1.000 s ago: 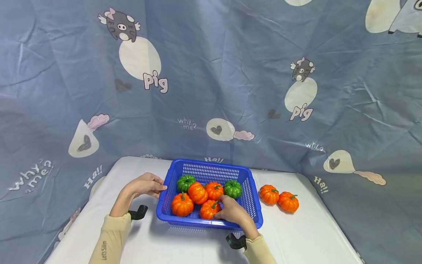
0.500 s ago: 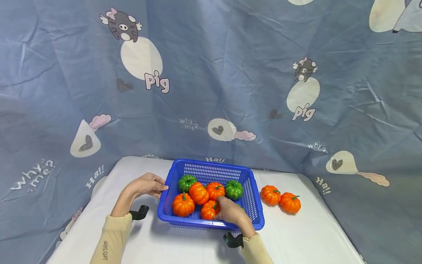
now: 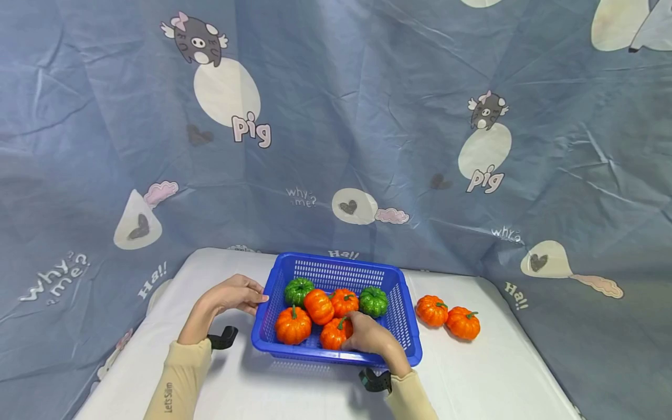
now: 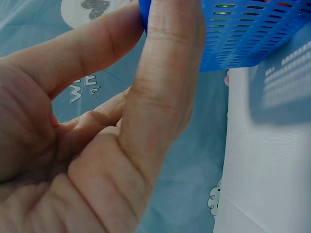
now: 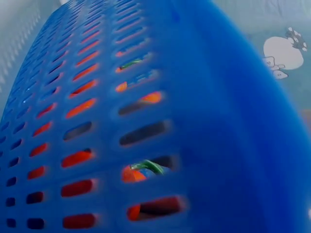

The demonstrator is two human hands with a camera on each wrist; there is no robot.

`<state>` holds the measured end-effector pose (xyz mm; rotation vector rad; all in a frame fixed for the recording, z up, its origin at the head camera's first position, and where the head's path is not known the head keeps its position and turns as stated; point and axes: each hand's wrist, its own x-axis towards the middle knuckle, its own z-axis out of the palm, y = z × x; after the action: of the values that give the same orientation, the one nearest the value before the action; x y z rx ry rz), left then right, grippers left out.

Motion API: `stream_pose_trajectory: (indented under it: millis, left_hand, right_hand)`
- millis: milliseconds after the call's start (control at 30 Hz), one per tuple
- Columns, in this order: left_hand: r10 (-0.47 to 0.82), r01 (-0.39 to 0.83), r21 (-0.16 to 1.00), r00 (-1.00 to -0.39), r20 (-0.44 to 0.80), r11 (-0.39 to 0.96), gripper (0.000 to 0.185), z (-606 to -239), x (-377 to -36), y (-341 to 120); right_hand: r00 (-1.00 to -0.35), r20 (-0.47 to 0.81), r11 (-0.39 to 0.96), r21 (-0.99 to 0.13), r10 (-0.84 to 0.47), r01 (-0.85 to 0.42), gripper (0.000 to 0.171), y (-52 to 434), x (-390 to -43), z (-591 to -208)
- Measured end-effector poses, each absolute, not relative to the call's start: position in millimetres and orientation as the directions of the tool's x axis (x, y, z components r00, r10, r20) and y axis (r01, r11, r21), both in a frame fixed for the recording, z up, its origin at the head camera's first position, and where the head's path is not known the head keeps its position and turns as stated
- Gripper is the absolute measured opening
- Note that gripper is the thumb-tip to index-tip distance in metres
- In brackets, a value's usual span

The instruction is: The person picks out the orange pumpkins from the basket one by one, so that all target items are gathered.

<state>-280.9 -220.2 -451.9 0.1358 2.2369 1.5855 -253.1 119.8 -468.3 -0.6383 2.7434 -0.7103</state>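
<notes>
A blue plastic basket (image 3: pixel 336 353) with slotted walls holds several small glossy pumpkins, orange and green. My left hand (image 3: pixel 235 296) pinches its left rim between thumb and fingers; the left wrist view shows the fingers meeting at the blue basket edge (image 4: pixel 228 60). Inside, at the front, my right hand (image 3: pixel 370 335) has its thumb and fingers around the right side of an orange pumpkin (image 3: pixel 332 335). The right wrist view looks at the basket's front wall (image 5: pixel 209 126); orange skin, a green stem and dark fingers show through its slots. My palm hides part of the basket floor.
Other orange pumpkins (image 3: pixel 293 326) and two green pumpkins (image 3: pixel 373 302) lie in the basket. To its right, two orange pumpkins (image 3: pixel 433 311) sit side by side on the white-covered table (image 3: pixel 294 388). A printed blue cloth (image 3: pixel 336 116) hangs behind.
My right hand shifts slightly over the front of the basket, its fingers staying by the orange pumpkin. My left hand keeps its hold on the rim. The head view drifts slightly.
</notes>
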Motion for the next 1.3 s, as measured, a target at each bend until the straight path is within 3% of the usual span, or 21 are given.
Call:
stream_pose_trajectory:
  millis: [733, 1300]
  left_hand:
    - [0.321, -0.134, 0.929, -0.913, -0.251, 0.346, 0.032, -450.7, -282.7, -218.8]
    - [0.303, -0.154, 0.919, -0.913, -0.273, 0.363, 0.033, -450.6, -280.0, -218.2]
  right_hand:
    - [-0.878, -0.061, 0.744, -0.561, -0.474, -0.362, 0.054, 127.1, -254.5, -459.4]
    - [-0.905, -0.011, 0.695, -0.645, -0.425, -0.318, 0.069, 146.3, -250.8, -438.0]
